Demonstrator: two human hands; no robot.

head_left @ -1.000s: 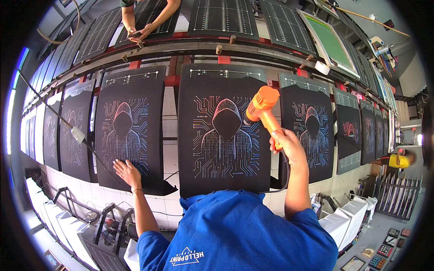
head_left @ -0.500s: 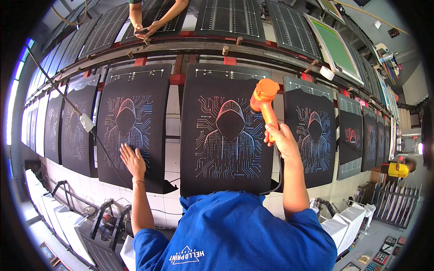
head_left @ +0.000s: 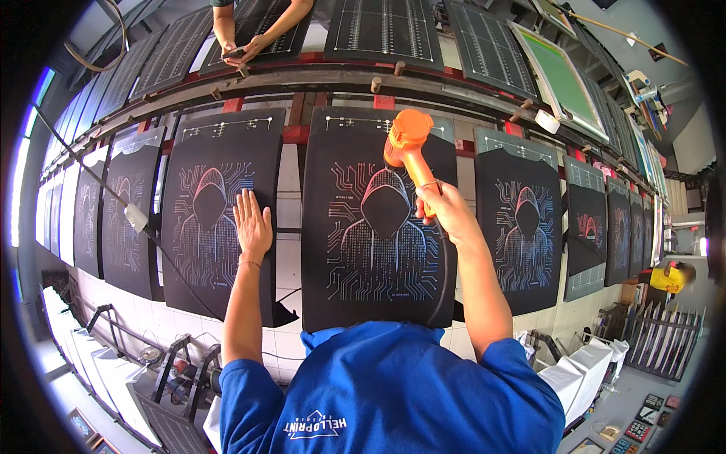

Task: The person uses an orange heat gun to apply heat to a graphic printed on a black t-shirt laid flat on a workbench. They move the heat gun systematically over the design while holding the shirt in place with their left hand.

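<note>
My right hand (head_left: 446, 210) grips the handle of an orange heat gun (head_left: 411, 132), held above the upper part of a black T-shirt (head_left: 321, 227) in the middle. The gun's dark nozzle points down and to the left. That shirt bears a hooded figure among circuit lines in red and blue, and lies on a flat board. At the left, my left hand (head_left: 253, 223) is stretched flat, palm down, over the right side of a second black T-shirt (head_left: 181, 272) with the same print. Whether the palm touches the cloth I cannot tell.
More printed shirts on boards (head_left: 522, 219) run to both sides. A dark cord with a pale connector (head_left: 136, 218) hangs across the left. Beyond the rail (head_left: 333, 76), another person's hands (head_left: 246, 49) hold a phone. A green-meshed screen frame (head_left: 563, 83) stands at the far right.
My right hand has brought the heat gun left and farther away, over the middle shirt. My left hand has moved right and a little farther away across the left shirt.
</note>
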